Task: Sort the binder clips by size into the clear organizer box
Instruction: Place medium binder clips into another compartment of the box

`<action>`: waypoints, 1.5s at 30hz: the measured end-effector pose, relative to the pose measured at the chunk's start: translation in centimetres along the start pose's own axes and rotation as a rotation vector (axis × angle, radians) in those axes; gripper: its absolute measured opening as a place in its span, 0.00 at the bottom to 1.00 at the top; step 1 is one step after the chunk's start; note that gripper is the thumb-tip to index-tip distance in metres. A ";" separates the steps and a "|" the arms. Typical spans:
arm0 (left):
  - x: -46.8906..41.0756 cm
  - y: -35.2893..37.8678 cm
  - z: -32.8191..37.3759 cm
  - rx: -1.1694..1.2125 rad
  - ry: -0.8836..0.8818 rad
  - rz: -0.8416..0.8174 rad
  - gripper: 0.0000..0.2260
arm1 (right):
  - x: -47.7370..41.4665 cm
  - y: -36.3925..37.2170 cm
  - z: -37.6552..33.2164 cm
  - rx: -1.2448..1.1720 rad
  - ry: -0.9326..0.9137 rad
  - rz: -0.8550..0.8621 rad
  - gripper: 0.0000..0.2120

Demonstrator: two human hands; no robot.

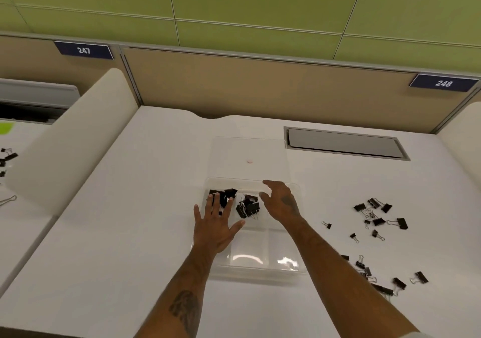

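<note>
The clear organizer box (263, 264) lies in the middle of the white desk, its open lid (250, 150) flat behind it. Large black binder clips (225, 194) fill its far left compartment; medium ones (248, 207) sit in the far middle compartment. My left hand (216, 225) is spread with straight fingers over the box's left side, fingertips at the large clips. My right hand (279, 199) hovers over the far right compartment, fingers loosely bent, holding nothing. Several loose clips (377, 215) lie scattered to the right, with more (390, 280) nearer me.
A grey recessed cable hatch (343, 143) sits at the back right of the desk. A curved white divider (70, 139) stands on the left, with a few clips (7, 158) on the neighbouring desk beyond it. A tan partition (260, 85) closes the back.
</note>
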State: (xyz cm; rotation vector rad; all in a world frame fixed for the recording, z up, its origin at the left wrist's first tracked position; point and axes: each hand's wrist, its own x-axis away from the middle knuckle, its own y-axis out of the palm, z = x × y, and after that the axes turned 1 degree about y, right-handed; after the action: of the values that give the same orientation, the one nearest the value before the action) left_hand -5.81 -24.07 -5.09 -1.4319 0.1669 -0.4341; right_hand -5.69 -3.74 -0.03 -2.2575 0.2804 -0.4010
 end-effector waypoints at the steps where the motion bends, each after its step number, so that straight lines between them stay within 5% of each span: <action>1: 0.0 0.0 0.0 -0.006 0.001 -0.003 0.36 | 0.1 0.0 0.2 0.073 -0.028 -0.004 0.23; 13: -0.5 -1.0 0.2 0.013 0.028 0.110 0.40 | 3.2 -1.1 2.6 0.531 -0.167 0.005 0.37; 29: -1.9 -1.6 10.0 0.039 0.305 0.155 0.39 | 9.1 -7.3 10.9 0.503 0.027 0.200 0.42; 45: -5.7 -0.3 25.2 0.031 0.423 0.090 0.39 | 8.2 -15.7 24.0 0.514 0.174 0.200 0.39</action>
State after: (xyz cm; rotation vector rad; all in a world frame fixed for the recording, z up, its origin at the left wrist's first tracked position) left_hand -1.83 1.27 -2.00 -1.2824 0.5604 -0.6586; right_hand 11.97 20.30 -1.53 -1.6785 0.4347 -0.4995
